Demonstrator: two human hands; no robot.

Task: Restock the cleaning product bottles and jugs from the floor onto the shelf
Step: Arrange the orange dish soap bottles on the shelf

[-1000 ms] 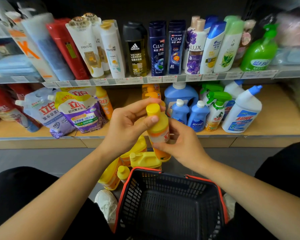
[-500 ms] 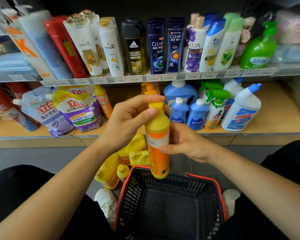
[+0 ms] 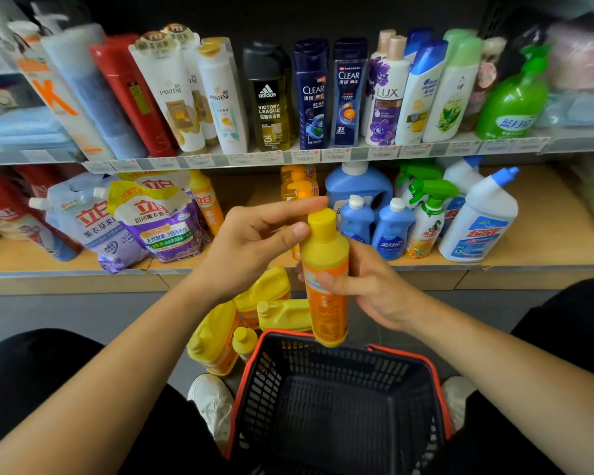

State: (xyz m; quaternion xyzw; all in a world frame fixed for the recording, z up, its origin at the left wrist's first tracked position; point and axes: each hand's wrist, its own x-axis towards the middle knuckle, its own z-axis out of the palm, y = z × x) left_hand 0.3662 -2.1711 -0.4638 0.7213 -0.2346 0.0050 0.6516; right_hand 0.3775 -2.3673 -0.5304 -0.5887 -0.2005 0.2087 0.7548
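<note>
Above the mesh basket (image 3: 340,359): smooth cylindrical yellow bottle (image 3: 324,279), upright.
Right hand (image 3: 374,286): fingers wrapped round its orange-labelled middle.
Left hand (image 3: 254,241): thumb and forefinger pinching the cap.
Floor (image 3: 83,313): glossy yellow jugs (image 3: 264,303) lying by the basket.

We see bright, even overhead light; soft shadow beneath upper shelf (image 3: 323,156); yellow bottle (image 3: 324,248) sharp at centre; corners blurred, edges bowed by wide-angle lens.

Over the last second the yellow-capped orange plastic bottle (image 3: 326,310) swung from a tilt to nearly upright, and its base dropped to the far rim of the black, red-edged plastic basket (image 3: 405,354). The right hand (image 3: 378,286) moved up onto the label.
</note>
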